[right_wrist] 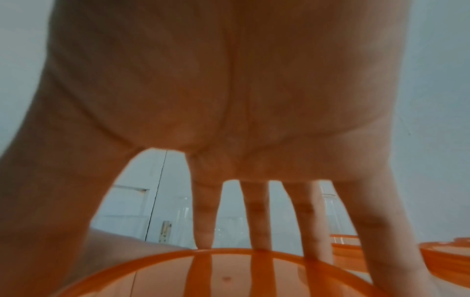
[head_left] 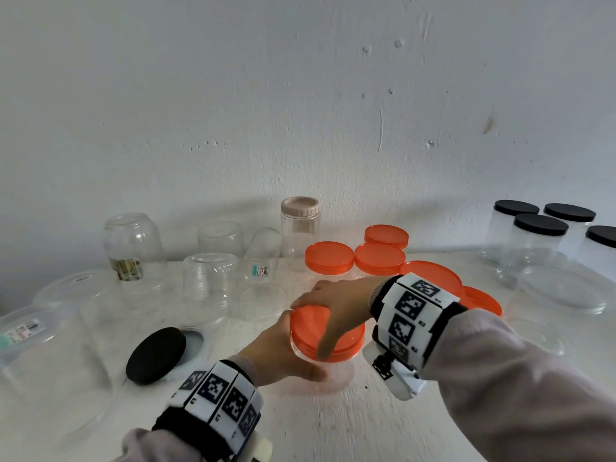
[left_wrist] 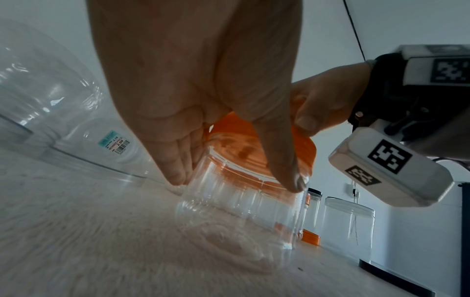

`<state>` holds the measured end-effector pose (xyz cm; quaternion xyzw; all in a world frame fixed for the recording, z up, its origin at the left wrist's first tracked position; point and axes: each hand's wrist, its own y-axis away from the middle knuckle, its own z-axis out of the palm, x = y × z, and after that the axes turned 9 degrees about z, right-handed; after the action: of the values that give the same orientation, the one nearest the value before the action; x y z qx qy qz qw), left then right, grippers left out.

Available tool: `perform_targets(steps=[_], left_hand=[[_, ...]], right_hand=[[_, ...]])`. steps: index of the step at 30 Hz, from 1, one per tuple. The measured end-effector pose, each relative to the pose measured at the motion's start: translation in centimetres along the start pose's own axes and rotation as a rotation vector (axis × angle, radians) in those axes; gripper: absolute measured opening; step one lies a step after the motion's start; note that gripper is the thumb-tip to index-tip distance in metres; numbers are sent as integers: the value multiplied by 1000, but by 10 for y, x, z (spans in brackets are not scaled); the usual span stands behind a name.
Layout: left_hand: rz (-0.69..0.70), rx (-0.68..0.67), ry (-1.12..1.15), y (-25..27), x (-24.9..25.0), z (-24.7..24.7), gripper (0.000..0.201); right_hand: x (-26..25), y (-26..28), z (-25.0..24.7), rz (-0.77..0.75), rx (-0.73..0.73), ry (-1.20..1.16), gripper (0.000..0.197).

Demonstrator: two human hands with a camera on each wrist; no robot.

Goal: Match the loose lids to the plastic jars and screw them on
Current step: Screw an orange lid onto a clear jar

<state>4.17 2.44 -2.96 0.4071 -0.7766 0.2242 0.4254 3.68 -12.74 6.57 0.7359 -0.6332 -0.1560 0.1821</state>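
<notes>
With the left hand gripping the clear jar and the right hand spread around its orange lid, a tilted lid may cross-thread and jam.

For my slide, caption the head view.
Left hand holds jar; right hand grips orange lid.

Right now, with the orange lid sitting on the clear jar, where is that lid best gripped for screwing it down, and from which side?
By its ribbed side rim, from straight above. The orange lid is a flat, wide disc lying level on the upright clear jar, so fingers spread around the edge get turning purchase. The right hand already spans it that way, while the left hand steadies the jar wall below.
</notes>
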Motion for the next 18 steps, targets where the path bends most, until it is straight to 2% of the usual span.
perform_targets(steps=[3,8,14,18], left_hand=[[-15,11,-16,0,1,0,104],[-20,14,-26,1,1,0,100],[1,-6,-13,0,1,0,109],[-15,2,-19,0,1,0,105]], right_hand=[[0,-3,3,45,31,19,92],[1,-5,6,154,85,58,103],[1,1,-1,-2,-26,-13,93],[0,-2,1,27,13,11,89]])
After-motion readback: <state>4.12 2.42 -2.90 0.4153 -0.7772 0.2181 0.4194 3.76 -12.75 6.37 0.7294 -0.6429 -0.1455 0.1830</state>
